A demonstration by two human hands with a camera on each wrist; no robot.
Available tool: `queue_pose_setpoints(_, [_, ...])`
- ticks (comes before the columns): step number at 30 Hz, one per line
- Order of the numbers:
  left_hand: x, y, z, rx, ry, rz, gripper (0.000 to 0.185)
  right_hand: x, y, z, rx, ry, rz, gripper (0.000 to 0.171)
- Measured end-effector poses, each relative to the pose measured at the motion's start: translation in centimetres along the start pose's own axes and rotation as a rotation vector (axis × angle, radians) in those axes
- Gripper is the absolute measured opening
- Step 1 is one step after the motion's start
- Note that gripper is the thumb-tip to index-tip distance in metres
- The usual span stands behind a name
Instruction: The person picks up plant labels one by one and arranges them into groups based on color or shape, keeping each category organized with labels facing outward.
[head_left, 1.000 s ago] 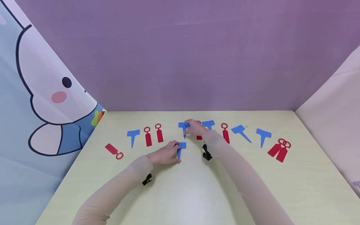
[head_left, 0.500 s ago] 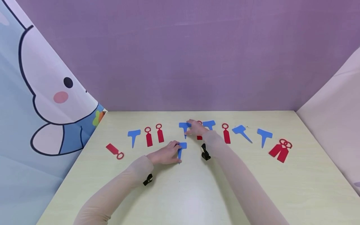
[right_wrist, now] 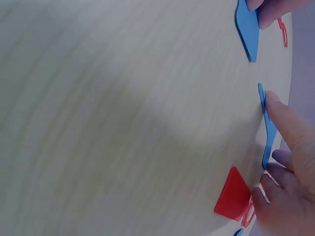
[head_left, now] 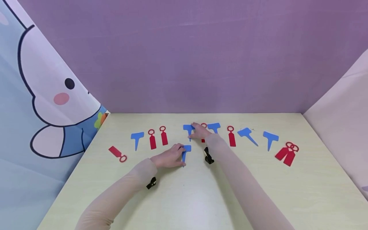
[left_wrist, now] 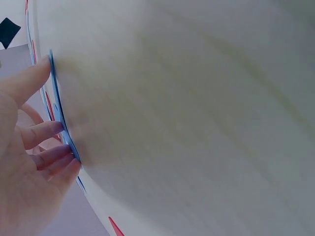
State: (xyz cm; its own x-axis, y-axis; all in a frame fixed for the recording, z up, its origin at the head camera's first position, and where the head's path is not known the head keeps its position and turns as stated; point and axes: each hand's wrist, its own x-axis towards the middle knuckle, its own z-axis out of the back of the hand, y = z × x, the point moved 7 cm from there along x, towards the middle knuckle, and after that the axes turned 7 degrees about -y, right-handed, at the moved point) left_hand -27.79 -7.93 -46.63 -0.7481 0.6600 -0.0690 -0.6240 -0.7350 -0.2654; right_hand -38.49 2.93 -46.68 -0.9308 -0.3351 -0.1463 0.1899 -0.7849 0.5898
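In the head view my left hand (head_left: 169, 156) holds a blue T-shaped plant label (head_left: 187, 148) at the middle of the table, thumb at the pointed stem and fingers at the wide head. Farther back, my right hand (head_left: 200, 131) spans another blue plant label (head_left: 188, 127) the same way. The left wrist view has this left label (left_wrist: 60, 105) edge-on between thumb and fingertips. From the right wrist, the right label (right_wrist: 269, 130) lies along the thumb and fingers. Partly hidden behind the right hand is a red ring-topped tag (head_left: 203, 125).
Blue plant labels (head_left: 137, 136) (head_left: 213, 126) (head_left: 270, 136) and red ring-topped tags (head_left: 152, 142) (head_left: 231, 139) lie spread in a loose arc. Two red tags (head_left: 288, 157) overlap at the right. A purple curtain (head_left: 201, 64) stands behind the table (head_left: 187, 204).
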Motion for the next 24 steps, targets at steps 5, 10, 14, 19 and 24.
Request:
queue_pose_setpoints(5, [0.1,0.1,0.0,-0.001,0.001,0.001,0.068,0.4,-0.4,0.0,0.008,-0.024,0.012,0.074])
queue_pose_setpoints(10, [0.2,0.2,0.0,-0.006,0.003,0.004,0.068,0.6,-0.6,0.2,0.006,-0.033,0.001,0.076])
queue_pose_setpoints(14, [0.1,0.2,0.0,-0.009,0.004,0.003,0.068,0.5,-0.6,0.4,-0.013,-0.015,0.000,0.076])
queue_pose_setpoints(19, [0.1,0.1,0.1,-0.016,0.005,-0.001,0.068,0.5,-0.8,0.7,-0.027,0.015,-0.009,0.074])
queue_pose_setpoints(24, [0.0,0.0,0.2,-0.031,0.019,0.018,0.068,0.9,-1.2,0.6,-0.025,0.022,-0.033,0.077])
